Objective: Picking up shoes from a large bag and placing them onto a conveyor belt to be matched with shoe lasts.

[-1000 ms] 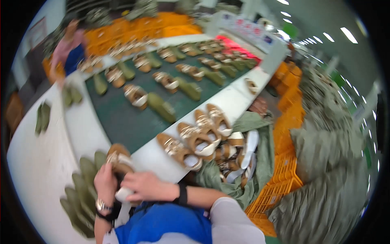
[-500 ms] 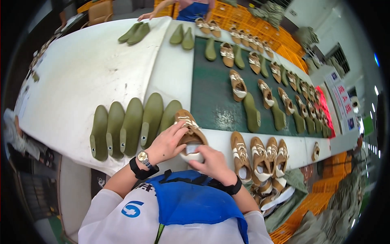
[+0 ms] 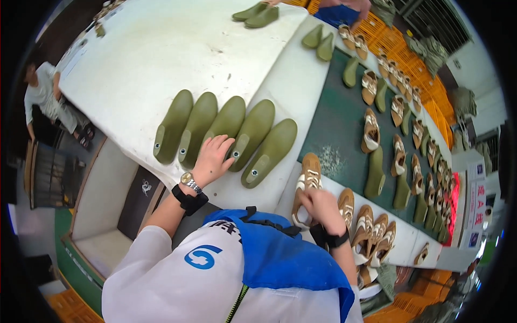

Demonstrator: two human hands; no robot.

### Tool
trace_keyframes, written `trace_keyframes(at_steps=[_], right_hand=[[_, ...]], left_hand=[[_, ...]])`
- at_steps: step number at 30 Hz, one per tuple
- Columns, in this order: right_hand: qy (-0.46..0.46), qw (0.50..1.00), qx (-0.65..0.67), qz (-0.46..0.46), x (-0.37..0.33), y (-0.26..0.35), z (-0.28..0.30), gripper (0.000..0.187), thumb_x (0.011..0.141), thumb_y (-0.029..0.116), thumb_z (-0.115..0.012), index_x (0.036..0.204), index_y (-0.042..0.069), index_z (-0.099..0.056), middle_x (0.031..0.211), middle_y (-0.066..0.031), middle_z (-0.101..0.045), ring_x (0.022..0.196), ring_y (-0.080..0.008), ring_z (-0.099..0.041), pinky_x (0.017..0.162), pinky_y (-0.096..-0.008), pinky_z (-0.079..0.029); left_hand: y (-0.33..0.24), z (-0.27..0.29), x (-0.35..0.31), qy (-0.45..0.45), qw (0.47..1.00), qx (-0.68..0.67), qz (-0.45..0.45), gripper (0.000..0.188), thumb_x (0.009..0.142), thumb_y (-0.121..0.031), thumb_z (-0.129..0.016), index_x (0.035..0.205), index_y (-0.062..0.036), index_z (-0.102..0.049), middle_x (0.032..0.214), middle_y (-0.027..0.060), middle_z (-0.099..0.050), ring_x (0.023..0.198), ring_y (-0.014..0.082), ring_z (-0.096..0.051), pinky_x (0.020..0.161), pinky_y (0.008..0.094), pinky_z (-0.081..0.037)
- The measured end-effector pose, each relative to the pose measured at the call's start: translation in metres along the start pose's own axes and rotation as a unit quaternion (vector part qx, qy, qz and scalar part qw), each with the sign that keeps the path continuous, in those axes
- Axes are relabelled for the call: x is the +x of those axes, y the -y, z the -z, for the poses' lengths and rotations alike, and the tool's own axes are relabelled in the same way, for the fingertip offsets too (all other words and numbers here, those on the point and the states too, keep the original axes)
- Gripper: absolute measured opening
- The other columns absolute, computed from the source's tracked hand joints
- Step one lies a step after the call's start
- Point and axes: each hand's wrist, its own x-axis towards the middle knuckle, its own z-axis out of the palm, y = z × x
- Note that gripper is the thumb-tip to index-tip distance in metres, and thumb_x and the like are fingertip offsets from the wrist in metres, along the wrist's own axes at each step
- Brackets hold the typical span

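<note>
My left hand (image 3: 213,160) lies over the heel end of the middle olive-green shoe last (image 3: 228,116), with its fingers spread. Whether it presses on the last I cannot tell. Two lasts stand on each side of that one, among them the rightmost last (image 3: 272,151). My right hand (image 3: 322,208) is closed on a brown-and-white sneaker (image 3: 309,171) at its opening. The toe of this sneaker points away from me, and part of its heel is hidden by the hand.
More brown sneakers (image 3: 364,226) stand along the near edge at the right. Beyond lies a green mat (image 3: 328,134) with rows of sneakers and lasts. A co-worker's hand (image 3: 272,2) touches a pair of lasts (image 3: 262,17) at the far side. Orange crates (image 3: 425,75) line the back.
My left hand has left the sneaker and moved onto the lasts. My right hand has carried the sneaker rightward, away from them. The view has turned to the left.
</note>
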Motion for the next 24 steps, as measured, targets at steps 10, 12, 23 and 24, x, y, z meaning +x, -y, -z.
trace_keyframes(at_steps=[10,12,23,24], right_hand=[[0.02,0.988,0.138,0.062,0.105,0.062,-0.068,0.033,0.081,0.04,-0.058,0.095,0.01,-0.052,0.075,-0.0193,-0.063,0.074,-0.0379,-0.061,0.064,-0.0468,-0.047],[0.0,0.984,0.177,0.023,0.104,0.058,-0.063,0.028,0.079,0.035,-0.059,0.092,0.011,-0.053,0.071,-0.0179,-0.062,0.072,-0.038,-0.061,0.064,-0.0462,-0.047],[-0.177,0.615,0.763,-0.092,0.127,-0.095,0.044,0.007,0.086,0.014,-0.046,0.092,0.018,-0.044,0.064,0.0039,-0.036,0.047,-0.0036,-0.029,0.037,-0.0185,-0.018],[-0.168,0.717,0.67,-0.094,0.131,-0.123,0.046,0.01,0.083,0.019,-0.05,0.092,0.016,-0.046,0.067,-0.0024,-0.048,0.047,-0.013,-0.043,0.039,-0.0255,-0.032]], left_hand=[[-0.015,-0.032,0.015,0.114,0.991,-0.016,0.061,0.074,0.074,-0.012,-0.066,0.139,-0.0196,-0.03,0.121,0.0297,-0.046,0.105,0.042,-0.051,0.087,0.0446,-0.044],[-0.017,-0.032,0.013,0.123,0.989,-0.02,0.08,0.076,0.074,-0.011,-0.066,0.139,-0.0204,-0.028,0.122,0.0302,-0.045,0.103,0.0426,-0.052,0.085,0.0447,-0.046],[-0.02,-0.034,0.01,0.097,0.988,-0.02,0.115,0.076,0.074,-0.009,-0.063,0.139,-0.0247,-0.028,0.124,0.0309,-0.043,0.102,0.0437,-0.053,0.081,0.0441,-0.05],[-0.021,-0.034,0.012,0.096,0.989,-0.02,0.107,0.076,0.074,-0.009,-0.063,0.139,-0.0247,-0.028,0.124,0.0309,-0.043,0.102,0.0437,-0.053,0.081,0.0441,-0.05]])
